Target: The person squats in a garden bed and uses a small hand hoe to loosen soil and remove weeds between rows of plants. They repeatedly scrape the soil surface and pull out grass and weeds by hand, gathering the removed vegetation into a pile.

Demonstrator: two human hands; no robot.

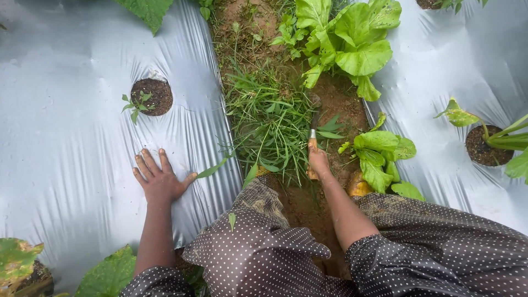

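Fingers of the left hand are spread wide and pressed flat on the silver plastic mulch sheet, gripping nothing. Fingers of the right hand are curled shut around the wooden handle of a small hand weeding tool; the hand covers most of that handle, and only its top end shows above the knuckles.

The tool's dark blade points away from the person into the dense green grass clump on the strip of bare brown soil between the sheets. The blade tip is hard to make out against soil and grass, so whether it is in the ground cannot be told.

Two silver sheets are visible; the second silver sheet lies to the right. Three round planting holes show: one left hole holding a tiny green seedling, one right hole partly hidden by long leaves, and one cut off at the top edge. Two broad-leaved green plants stand along the soil strip: a large one at the top and a smaller one just beside the right hand. Large leaves at the lower left corner and top edge are cut off.

Both forearms emerge from dark, white-dotted fabric, which hides the person's legs. An orange-yellow object beside the right forearm is mostly hidden and cannot be identified.
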